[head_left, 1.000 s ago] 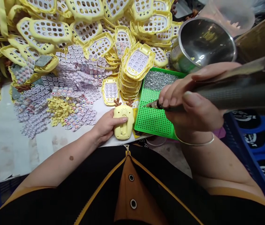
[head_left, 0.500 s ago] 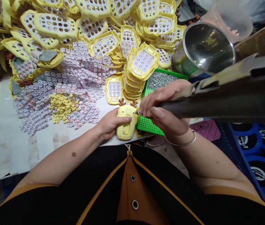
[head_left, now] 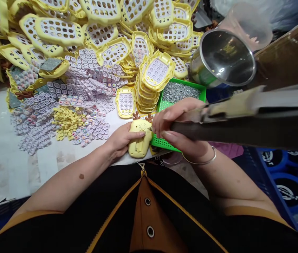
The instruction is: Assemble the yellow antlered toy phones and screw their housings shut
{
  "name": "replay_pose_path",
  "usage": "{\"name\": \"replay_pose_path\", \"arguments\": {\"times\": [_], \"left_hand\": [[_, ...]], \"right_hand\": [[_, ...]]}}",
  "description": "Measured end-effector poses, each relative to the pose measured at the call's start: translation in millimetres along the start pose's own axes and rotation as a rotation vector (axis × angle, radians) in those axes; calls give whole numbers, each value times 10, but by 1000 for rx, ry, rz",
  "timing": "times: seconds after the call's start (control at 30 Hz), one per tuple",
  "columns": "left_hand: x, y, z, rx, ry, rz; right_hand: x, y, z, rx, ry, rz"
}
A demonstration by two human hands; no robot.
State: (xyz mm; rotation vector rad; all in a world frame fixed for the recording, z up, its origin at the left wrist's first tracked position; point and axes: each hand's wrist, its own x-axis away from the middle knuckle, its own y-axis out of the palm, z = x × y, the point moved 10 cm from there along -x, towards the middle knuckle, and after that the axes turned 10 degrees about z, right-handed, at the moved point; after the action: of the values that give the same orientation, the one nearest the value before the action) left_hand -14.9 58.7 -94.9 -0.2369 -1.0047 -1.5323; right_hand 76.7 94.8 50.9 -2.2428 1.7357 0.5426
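Observation:
My left hand [head_left: 121,138] is closed around a yellow toy phone [head_left: 139,144] with brown antlers, its back facing up and my thumb across it. The battery recess on its back lies uncovered. In my right hand [head_left: 182,123] is a long dark power screwdriver [head_left: 230,128], gripped near its front end. The screwdriver's tip meets the upper right corner of the toy's back, by a screw hole. Partly behind my right hand lies a green perforated tray [head_left: 203,94] with a heap of small silver screws [head_left: 180,92].
Stacked yellow shells with keypads [head_left: 155,72] stand behind the toy. Many yellow front shells [head_left: 59,31] pile up at the back. White button sheets [head_left: 37,114] and small yellow pieces [head_left: 68,121] lie left. A steel bowl [head_left: 196,66] stands back right, blue crates [head_left: 283,211] lower right.
The screwdriver's tip has moved left from above the green tray onto the toy's upper right corner and stays there. My left hand keeps its hold on the toy phone.

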Motion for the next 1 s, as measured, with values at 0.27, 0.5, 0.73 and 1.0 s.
{"name": "replay_pose_path", "arguments": {"times": [0.27, 0.5, 0.73, 1.0], "left_hand": [[-7, -23, -11, 40, -43, 59], [20, -13, 10, 23, -36, 65], [16, -16, 8, 18, -25, 48], [23, -11, 9, 11, -18, 41]], "right_hand": [[-207, -775, -113, -30, -231, 437], [-203, -965, 276, -37, -193, 461], [-219, -975, 350, 30, -138, 470], [-199, -928, 381, 66, -109, 414]]}}
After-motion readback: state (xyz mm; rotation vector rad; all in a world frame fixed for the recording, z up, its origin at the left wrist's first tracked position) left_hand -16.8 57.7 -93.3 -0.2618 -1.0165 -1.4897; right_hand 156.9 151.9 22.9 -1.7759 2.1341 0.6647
